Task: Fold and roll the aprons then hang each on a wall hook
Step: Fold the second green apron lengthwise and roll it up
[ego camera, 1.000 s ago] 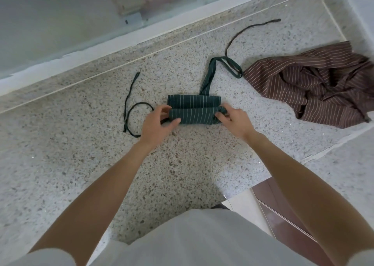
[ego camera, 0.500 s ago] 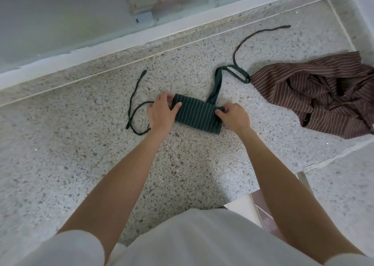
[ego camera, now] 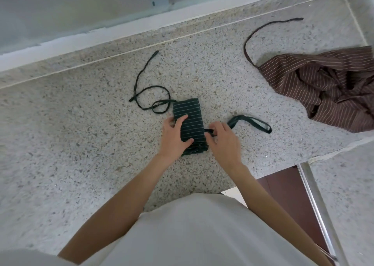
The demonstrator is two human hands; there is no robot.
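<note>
Both hands held the rolled green apron, left hand gripping it, right hand pinching its strap; slackening could unroll it.

The speckled terrazzo counter carries a folded green striped apron near its middle, with thin ties trailing to the left and a strap loop to the right. A crumpled brown striped apron lies at the right end, well apart.
</note>
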